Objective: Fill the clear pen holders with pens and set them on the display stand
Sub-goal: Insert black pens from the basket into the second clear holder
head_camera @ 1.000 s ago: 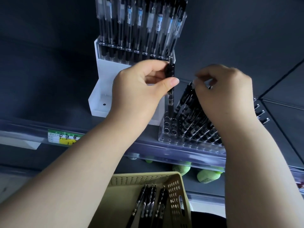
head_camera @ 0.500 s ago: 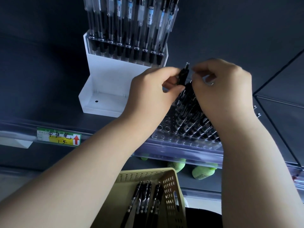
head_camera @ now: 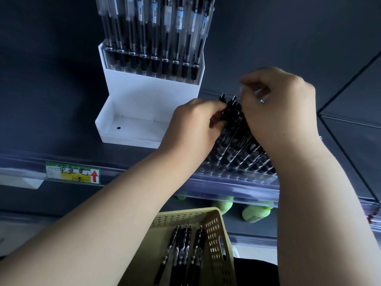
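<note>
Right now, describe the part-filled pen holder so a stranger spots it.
Find the white display stand on the dark shelf; right of it, at the front edge, stands a clear pen holder. Its black pens lean, front holes empty, unlike the stand's holder.

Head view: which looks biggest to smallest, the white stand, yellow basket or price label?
Largest: white stand and yellow basket, about alike; the basket is nearer and cropped, so unranked.
Smallest: price label.

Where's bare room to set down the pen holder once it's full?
The white stand's lower tray, below its filled row, is bare; so is the shelf left of the stand. Crowded: the clear holder, where the left hand and right hand grip pens.
</note>
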